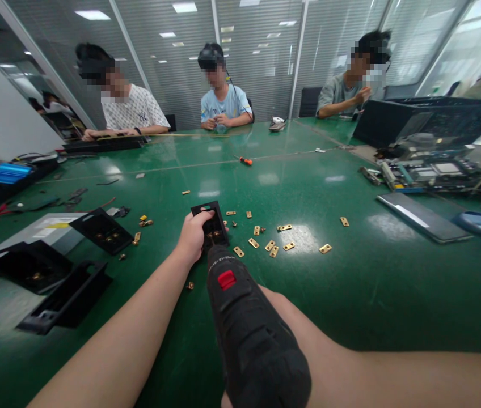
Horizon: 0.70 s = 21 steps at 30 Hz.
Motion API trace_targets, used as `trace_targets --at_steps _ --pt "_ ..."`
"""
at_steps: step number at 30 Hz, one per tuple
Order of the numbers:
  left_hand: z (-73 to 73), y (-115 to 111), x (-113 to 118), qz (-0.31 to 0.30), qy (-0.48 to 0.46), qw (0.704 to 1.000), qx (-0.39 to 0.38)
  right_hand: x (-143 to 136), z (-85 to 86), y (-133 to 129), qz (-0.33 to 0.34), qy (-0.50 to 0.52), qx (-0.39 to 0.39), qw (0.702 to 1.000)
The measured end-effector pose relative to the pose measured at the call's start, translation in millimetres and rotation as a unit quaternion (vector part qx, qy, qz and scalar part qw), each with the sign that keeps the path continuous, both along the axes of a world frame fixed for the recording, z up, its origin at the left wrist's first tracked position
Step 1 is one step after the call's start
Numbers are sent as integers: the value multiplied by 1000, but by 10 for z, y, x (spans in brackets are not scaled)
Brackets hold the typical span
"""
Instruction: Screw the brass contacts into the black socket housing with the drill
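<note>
My left hand point(193, 233) is closed round the left edge of a small black housing point(220, 232), its thumb over the top. Brass-coloured parts show inside the housing. A black power drill point(251, 328) with a red switch points away from me, its bit at the brass parts. My right hand point(272, 303) holds the drill from below, mostly hidden behind its body. Several brass plates point(253, 243) lie scattered on the green table point(376, 306) to the right of the housing. Left of my left hand, another black housing point(102, 231) with brass parts stands tilted.
More black housings point(68, 300) lie at the left beside a silver box point(38, 232). An orange screwdriver point(245, 161) lies farther back. At the right are a grey phone-like slab point(423, 218), a circuit board point(440, 173) and a black case point(427, 122). Three people sit across the table.
</note>
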<state>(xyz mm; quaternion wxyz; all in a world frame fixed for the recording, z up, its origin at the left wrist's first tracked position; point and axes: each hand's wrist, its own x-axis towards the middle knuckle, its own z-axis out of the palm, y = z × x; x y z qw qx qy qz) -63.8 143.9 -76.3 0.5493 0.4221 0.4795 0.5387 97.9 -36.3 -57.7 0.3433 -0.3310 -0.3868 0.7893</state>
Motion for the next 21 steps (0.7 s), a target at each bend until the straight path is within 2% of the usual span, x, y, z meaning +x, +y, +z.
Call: trace_targets --at_steps 10,15,18,21 --pt "-25 2 -7 -2 -1 1000 1 -4 78 14 21 -11 -10 1000" --pt "-17 5 -3 -6 0 1000 3 23 96 -24 22 -31 23 999" --pt "-10 -1 1 -6 -1 1000 3 34 -7 -49 33 -55 77 995" --pt "11 -16 -7 -9 -2 1000 1 51 -264 -43 49 -74 123 988"
